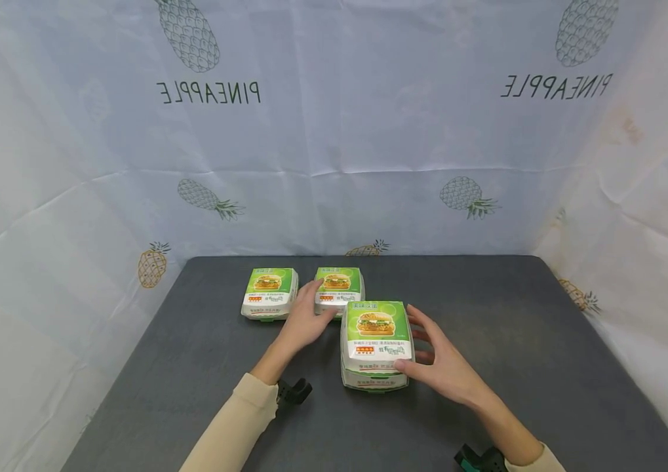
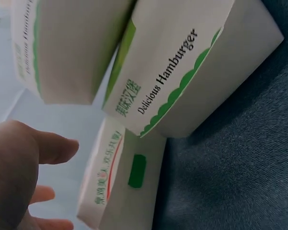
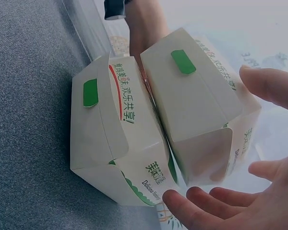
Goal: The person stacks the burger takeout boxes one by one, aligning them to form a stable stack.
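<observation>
Toward the front, two hamburger boxes are stacked, an upper box (image 1: 376,328) on a lower box (image 1: 373,381); both are white and green with a burger picture. My right hand (image 1: 442,364) is at the right side of this stack, fingers spread and thumb near the upper box's front corner; contact is hard to tell. My left hand (image 1: 304,319) reaches over the front of a back middle box (image 1: 342,280), covering its left corner. In the left wrist view, the left thumb and fingers (image 2: 43,194) stand apart from that box (image 2: 129,179). Neither hand grips anything.
Another hamburger box (image 1: 269,288) stands at the back left, beside the left hand. All boxes are on a dark grey table (image 1: 463,295). White cloth with pineapple prints (image 1: 334,131) hangs behind and along both sides.
</observation>
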`<state>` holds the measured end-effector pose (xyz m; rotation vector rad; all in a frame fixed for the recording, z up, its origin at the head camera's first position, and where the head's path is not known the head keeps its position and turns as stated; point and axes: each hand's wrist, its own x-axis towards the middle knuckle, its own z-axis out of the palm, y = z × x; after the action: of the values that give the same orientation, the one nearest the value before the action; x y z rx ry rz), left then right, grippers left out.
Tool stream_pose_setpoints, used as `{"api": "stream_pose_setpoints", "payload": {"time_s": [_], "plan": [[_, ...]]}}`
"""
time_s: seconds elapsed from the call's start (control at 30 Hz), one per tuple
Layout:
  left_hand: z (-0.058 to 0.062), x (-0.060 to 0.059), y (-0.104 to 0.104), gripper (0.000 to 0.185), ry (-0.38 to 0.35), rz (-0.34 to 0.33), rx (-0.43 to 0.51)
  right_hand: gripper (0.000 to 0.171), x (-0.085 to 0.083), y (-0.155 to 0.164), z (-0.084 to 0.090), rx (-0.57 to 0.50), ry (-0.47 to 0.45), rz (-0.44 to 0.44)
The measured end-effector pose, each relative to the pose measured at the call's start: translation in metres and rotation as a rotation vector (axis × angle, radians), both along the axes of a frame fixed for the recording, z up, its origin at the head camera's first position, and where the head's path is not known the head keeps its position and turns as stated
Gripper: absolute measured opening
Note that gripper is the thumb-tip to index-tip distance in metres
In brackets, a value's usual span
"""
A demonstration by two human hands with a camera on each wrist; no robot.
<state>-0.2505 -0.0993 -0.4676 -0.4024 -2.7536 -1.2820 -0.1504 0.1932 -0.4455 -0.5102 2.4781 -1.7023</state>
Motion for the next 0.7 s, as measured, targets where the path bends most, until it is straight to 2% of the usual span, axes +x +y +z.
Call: {"api": "stream_pose_setpoints", "payload": {"time_s": [0.27, 0.53, 0.7], "plan": [[-0.005, -0.013, 0.005, 0.083, -0.067, 0.008, -0.008, 0.093, 0.000, 0.000, -0.001, 0.011, 0.010, -0.002], [-0.009, -0.020, 0.005, 0.090, -0.136, 0.004, 0.027, 0.093, 0.000, 0.002, -0.001, 0.013, 0.009, -0.004], [-0.012, -0.023, 0.004, 0.090, -0.147, -0.013, 0.048, 0.092, 0.000, 0.002, -0.001, 0.004, 0.006, 0.002]]}}
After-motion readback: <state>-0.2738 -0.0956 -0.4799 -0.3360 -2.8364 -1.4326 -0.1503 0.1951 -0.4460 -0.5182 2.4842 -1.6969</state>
